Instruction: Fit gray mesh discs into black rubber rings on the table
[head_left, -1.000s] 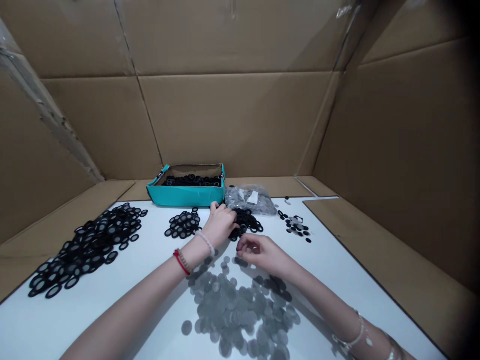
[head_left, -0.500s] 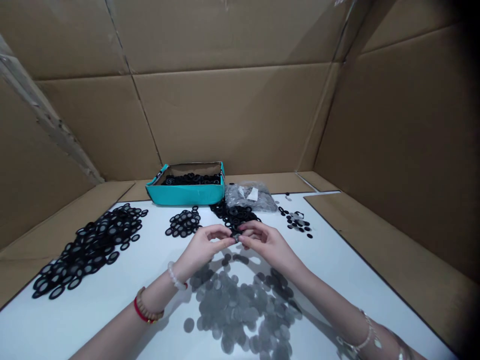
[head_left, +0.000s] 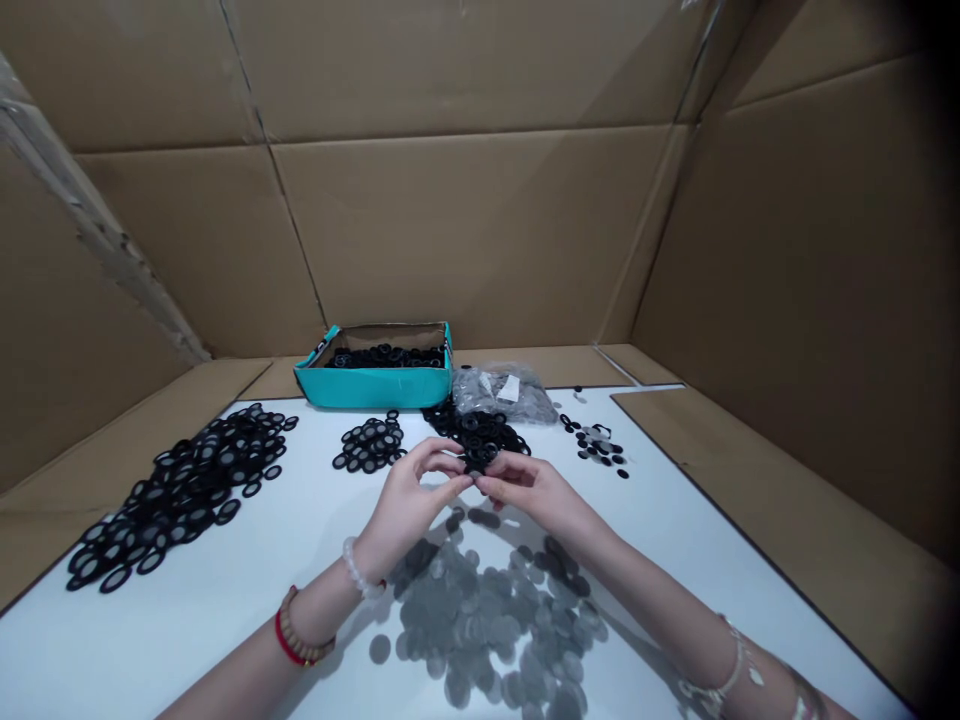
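My left hand and my right hand meet at the middle of the white table. Their thumbs and fingers close from both sides on a small black ring, with a bit of grey showing at its lower edge. Fingertips cover part of it. Just behind lies a heap of black rings, which blends with the held one. Nearer to me, below both hands, many thin grey discs are spread in a loose pile.
Black rings with grey centres form a long heap at left and a smaller pile. A teal box of black rings stands behind, beside a clear plastic bag. Small black and grey pieces lie right. Cardboard walls enclose the table.
My right hand's fingers have come down slightly and tucked in closer around the small piece, uncovering more of the black behind. The view has shifted a little; the piles look unchanged.
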